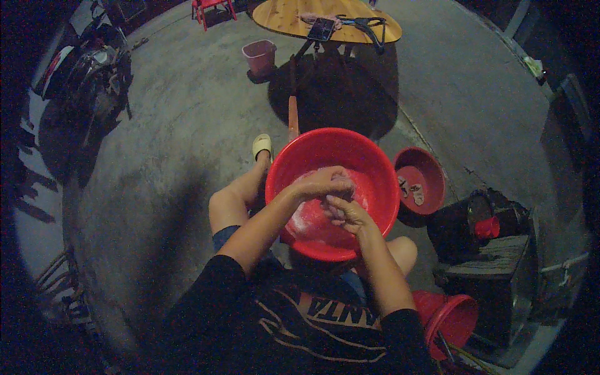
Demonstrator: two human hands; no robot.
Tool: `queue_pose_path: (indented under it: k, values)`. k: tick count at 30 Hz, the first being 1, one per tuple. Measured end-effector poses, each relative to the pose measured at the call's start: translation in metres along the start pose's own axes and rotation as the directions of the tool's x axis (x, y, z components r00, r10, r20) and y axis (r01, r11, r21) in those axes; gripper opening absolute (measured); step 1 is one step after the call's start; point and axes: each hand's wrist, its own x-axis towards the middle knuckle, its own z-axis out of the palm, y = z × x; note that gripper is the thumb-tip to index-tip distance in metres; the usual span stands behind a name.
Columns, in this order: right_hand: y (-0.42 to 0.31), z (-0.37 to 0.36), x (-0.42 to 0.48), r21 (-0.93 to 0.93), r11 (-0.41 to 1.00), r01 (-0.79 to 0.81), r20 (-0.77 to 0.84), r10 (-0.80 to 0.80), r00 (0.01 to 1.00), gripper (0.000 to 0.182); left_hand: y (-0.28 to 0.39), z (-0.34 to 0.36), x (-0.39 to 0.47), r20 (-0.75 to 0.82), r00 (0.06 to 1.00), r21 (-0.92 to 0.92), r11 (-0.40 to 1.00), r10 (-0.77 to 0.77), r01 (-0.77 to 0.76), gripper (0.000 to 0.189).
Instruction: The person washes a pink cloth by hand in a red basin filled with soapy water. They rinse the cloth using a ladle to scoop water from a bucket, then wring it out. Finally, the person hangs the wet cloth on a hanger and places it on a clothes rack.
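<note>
A large red plastic basin stands before me between my knees, with whitish suds or wet streaks on its inside. Over its middle my left hand reaches in from the left, fingers bent around something small and pale purplish, perhaps a cloth. Close below and to the right, my right hand is palm up with curled fingers near the same thing. The dim light and the overlapping fingers hide most of what lies between the hands, so each hand's grip cannot be made out.
Right of the basin is a smaller red basin holding several small pale pieces. A round wooden table bears a phone and a strap-like item. A pinkish bin stands beside it. Red buckets lie lower right; a motorcycle stands upper left.
</note>
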Motion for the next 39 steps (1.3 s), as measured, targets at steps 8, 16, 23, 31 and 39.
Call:
queue_pose_path:
  k: [8,16,23,31,39]
  values:
    - [0.042,-0.043,0.082,-0.863,0.277,0.422,0.154,-0.651,0.743,0.031,-0.006,0.016,0.010,-0.265,0.941,-0.028,0.974,0.211,-0.226,0.022]
    - [0.067,-0.052,0.085,-0.650,0.736,0.191,-0.254,-0.447,0.858,0.026,-0.030,0.016,0.022,-0.335,0.938,0.253,0.967,0.092,-0.005,0.028]
    - [0.008,0.002,-0.011,0.170,0.977,-0.127,0.348,0.061,0.936,0.037,-0.010,0.014,0.007,0.186,0.974,-0.525,0.851,0.128,-0.012,0.045]
    - [0.010,0.016,-0.010,-0.162,0.987,0.015,0.053,-0.007,0.999,0.030,0.021,0.014,0.010,-0.062,0.998,-0.106,0.994,0.033,-0.039,0.035]
    - [0.025,-0.012,0.059,-0.999,0.050,0.006,-0.021,-0.514,0.857,0.027,-0.049,-0.005,0.048,-0.734,0.668,0.234,0.969,0.120,0.083,0.028]
